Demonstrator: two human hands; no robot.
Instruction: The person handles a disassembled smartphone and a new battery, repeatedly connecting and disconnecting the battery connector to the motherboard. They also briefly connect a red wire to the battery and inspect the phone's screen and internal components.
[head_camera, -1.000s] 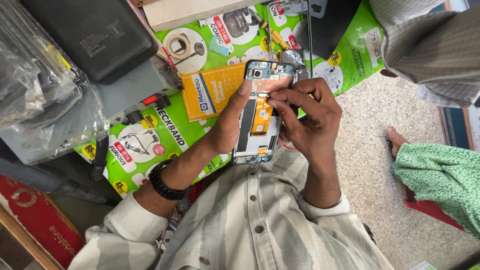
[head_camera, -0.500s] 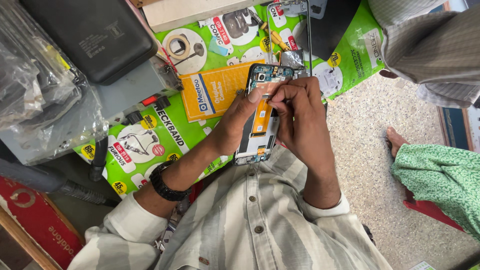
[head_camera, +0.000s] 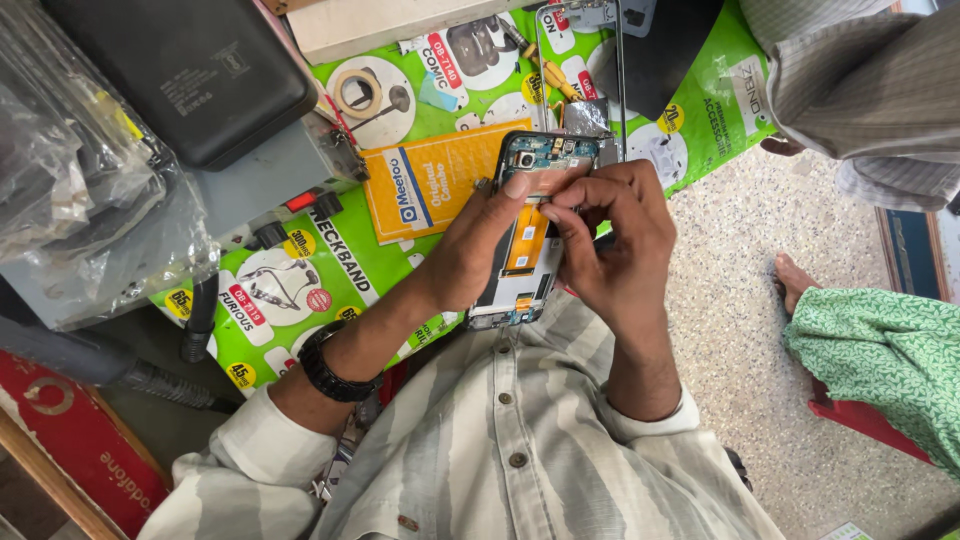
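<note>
An opened smartphone (head_camera: 522, 245) with its back cover off shows a circuit board at the top and an orange battery area in the middle. My left hand (head_camera: 468, 250), with a black watch on the wrist, holds it from the left side, thumb pressed near the top. My right hand (head_camera: 618, 240) covers the phone's right edge. Its fingertips are pinched together on the upper middle of the phone's inside; what they pinch is too small to tell. The phone is held over a green printed mat (head_camera: 290, 285).
An orange packet (head_camera: 425, 185), a tape roll (head_camera: 357, 92) and a thin phone frame (head_camera: 618, 70) lie on the mat. A black case (head_camera: 190, 70) and plastic bags (head_camera: 70, 200) sit at the left. Another person's foot (head_camera: 800, 280) and green garment (head_camera: 880, 350) are at the right.
The phone and both hands have shifted slightly up over the mat. My right fingers have curled in tighter on the phone's upper middle.
</note>
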